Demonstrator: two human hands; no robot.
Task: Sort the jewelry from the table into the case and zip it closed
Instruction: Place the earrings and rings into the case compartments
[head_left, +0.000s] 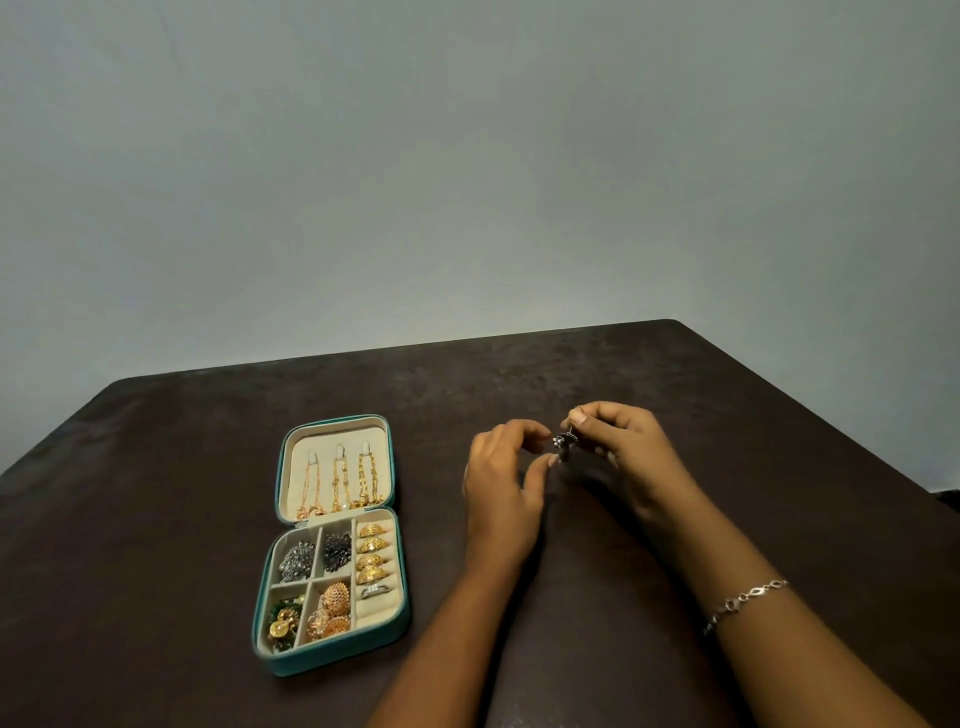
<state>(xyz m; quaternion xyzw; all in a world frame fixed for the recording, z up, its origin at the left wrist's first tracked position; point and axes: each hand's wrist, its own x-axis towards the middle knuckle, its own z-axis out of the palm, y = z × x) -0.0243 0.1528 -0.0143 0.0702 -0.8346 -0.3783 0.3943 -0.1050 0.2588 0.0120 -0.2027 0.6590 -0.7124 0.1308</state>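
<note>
The case (335, 667) lies open at the lower left of centre on the tabletop (156, 519), already well filled: three chains (340, 483) hang in its lid, earrings sit in four compartments and rings (373, 556) line the roll. Right of centre, the right hand (623, 452) pinches a small dark earring (565, 441) above the tabletop; the left hand (501, 483) curls thumb and forefinger towards it, though I cannot tell if it grips. No other loose jewelry shows, so this piece seems the last before zipping, which is not yet begun
</note>
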